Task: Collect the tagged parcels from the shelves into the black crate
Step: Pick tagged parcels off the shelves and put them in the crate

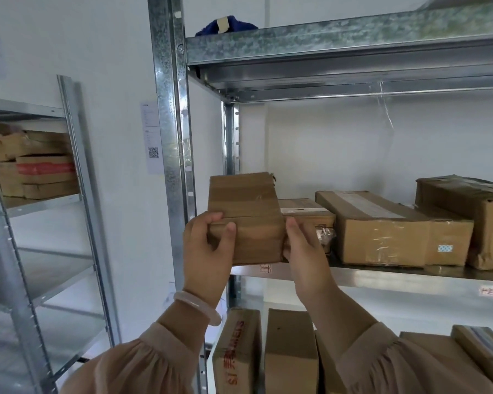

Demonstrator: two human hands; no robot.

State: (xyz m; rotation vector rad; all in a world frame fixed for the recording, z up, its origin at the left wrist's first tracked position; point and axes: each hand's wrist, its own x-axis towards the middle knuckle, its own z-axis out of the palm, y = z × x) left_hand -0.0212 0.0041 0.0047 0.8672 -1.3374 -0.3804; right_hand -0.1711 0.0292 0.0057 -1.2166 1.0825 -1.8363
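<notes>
A small brown cardboard parcel [246, 214] wrapped in tape is at the left end of the middle shelf [382, 275], held between both hands. My left hand [207, 245] grips its left side, thumb across the front. My right hand [303, 245] holds its right side, fingers behind the box. Beside it on the same shelf lie more cardboard parcels: a flat one [308, 214], a long one [376, 226] and a large one [473, 217]. The black crate is not in view. No tag shows on the held parcel.
A galvanised upright post [171, 137] stands just left of the parcel. The shelf below holds several upright boxes [291, 351]. A second rack [34, 172] at the left carries stacked boxes. A dark blue cloth [228, 25] lies on the top shelf.
</notes>
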